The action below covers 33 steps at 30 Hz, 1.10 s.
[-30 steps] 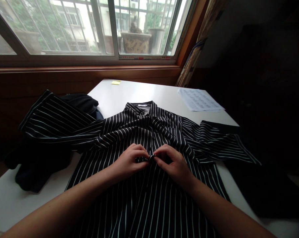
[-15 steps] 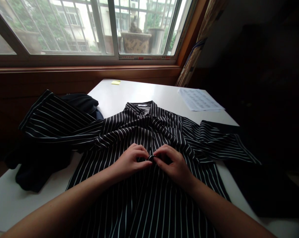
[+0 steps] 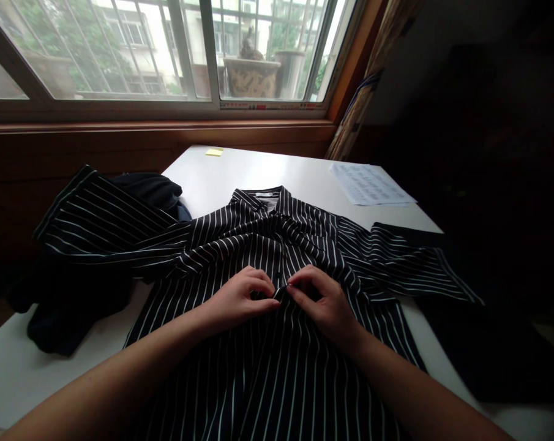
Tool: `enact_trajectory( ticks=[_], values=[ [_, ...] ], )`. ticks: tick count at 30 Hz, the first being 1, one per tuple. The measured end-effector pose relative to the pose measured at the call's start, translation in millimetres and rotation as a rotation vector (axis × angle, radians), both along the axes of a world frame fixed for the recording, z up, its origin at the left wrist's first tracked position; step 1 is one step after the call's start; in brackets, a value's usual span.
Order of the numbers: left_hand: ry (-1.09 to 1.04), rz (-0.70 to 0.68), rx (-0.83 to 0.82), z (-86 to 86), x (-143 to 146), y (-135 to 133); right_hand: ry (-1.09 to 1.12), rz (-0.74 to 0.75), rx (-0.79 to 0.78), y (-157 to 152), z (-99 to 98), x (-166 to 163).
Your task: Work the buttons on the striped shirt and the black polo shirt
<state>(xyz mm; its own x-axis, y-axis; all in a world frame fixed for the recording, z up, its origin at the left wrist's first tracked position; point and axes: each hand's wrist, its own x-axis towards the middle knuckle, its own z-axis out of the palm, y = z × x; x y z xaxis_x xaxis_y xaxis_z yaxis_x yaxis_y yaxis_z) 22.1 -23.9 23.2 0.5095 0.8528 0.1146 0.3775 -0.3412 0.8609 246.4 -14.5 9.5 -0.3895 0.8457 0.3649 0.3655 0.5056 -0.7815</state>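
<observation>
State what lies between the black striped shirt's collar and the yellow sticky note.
Head view: only bare white table lies between the black striped shirt's collar and the yellow sticky note.

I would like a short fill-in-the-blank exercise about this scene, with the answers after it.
The left hand and the right hand pinch the front of a black shirt with white ____.
The shirt lies on a ____ table.
A printed sheet of paper lies to the ____ of the collar.
The sticky note at the table's far edge is ____.
Missing words: stripes; white; right; yellow.
</observation>
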Motion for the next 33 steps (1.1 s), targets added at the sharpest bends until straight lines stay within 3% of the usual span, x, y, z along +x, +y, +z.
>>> enact_trajectory(
  ticks=[18,33],
  values=[
    [0.023,-0.053,-0.015,-1.8,-3.5,-0.8,0.023,-0.027,-0.04,2.3,-0.7,1.6],
    [0.021,0.039,-0.019,-1.4,5.0,-1.3,0.028,0.014,-0.017,2.5,-1.6,-1.0]
  ],
)
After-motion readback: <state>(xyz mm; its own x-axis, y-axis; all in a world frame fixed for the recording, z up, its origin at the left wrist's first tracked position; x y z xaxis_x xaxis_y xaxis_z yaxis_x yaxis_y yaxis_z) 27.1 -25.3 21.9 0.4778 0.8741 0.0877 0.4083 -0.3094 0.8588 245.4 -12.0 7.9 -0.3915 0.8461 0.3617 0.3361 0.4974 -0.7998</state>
